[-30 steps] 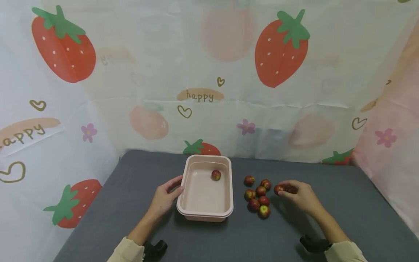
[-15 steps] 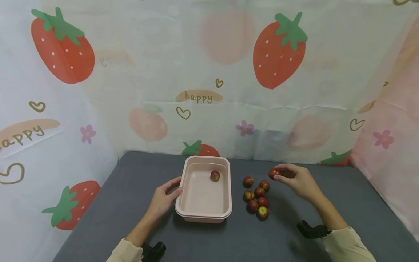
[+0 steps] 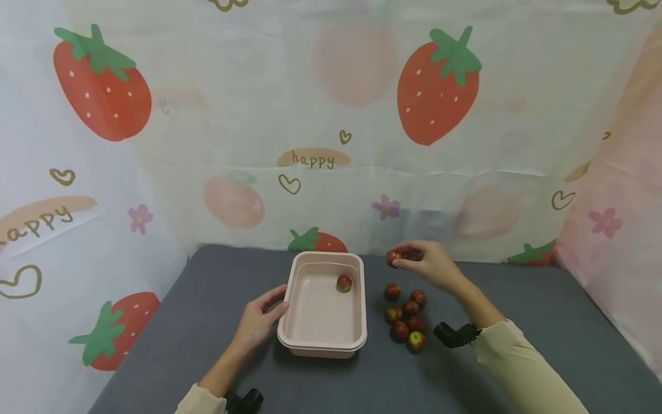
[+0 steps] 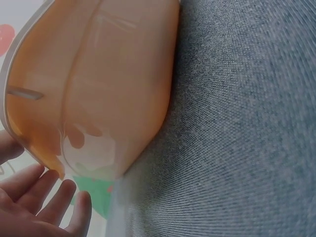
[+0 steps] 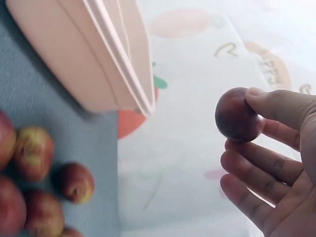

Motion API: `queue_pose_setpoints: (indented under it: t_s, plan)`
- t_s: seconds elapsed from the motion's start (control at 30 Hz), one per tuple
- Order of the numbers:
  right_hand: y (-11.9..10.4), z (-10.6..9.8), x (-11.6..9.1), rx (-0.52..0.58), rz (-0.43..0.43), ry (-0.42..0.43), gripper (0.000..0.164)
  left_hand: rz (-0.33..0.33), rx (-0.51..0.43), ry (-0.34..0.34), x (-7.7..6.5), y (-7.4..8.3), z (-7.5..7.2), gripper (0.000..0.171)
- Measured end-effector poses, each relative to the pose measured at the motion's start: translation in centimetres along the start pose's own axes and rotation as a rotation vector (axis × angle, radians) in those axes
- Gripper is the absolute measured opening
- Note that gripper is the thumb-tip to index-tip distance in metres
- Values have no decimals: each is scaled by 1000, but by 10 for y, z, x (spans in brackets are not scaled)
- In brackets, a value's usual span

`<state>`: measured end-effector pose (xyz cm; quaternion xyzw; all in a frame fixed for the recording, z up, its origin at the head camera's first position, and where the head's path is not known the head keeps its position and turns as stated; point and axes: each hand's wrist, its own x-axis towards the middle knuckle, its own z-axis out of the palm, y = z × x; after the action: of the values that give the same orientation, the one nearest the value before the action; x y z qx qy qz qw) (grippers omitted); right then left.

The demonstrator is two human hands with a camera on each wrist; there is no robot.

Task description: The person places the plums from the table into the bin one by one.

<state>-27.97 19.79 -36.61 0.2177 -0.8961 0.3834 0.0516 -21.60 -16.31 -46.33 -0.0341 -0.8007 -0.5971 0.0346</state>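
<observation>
My right hand holds a small red apple between thumb and fingertips, up off the table behind the loose fruit. In the right wrist view the thumb presses on this dark red apple, and the other fingers spread loosely below. My left hand touches the left rim of a pale pink plastic tub, its fingers fairly straight. The left wrist view shows the fingertips at the tub's rim. One small red apple lies inside the tub, toward its far right.
Several loose red and yellow-green apples lie clustered on the grey tablecloth, right of the tub. A white strawberry-printed curtain closes off the back and sides. Black wrist mounts sit on both arms.
My right hand has lifted the small apple off the table and carried it left and farther back, toward the tub. The left hand stays at the tub's rim.
</observation>
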Motion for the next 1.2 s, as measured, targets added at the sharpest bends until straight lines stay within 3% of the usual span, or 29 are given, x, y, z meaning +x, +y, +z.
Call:
queue_pose_setpoints:
  t_s: [0.27,0.63,1.03,1.2]
  plan:
    - [-12,27,29,27,-39,-43,30,-5,3,-3,0,-2,0,48]
    - [-25,55,52,26,-59,-111,30,-9,-3,-5,0,-2,-1,48]
    - [-27,80,63,9,-105,-172,27,-8,-5,-8,1,-3,-1,47]
    - [-27,86,63,28,-77,-183,27,-10,7,-5,0,-2,-1,48]
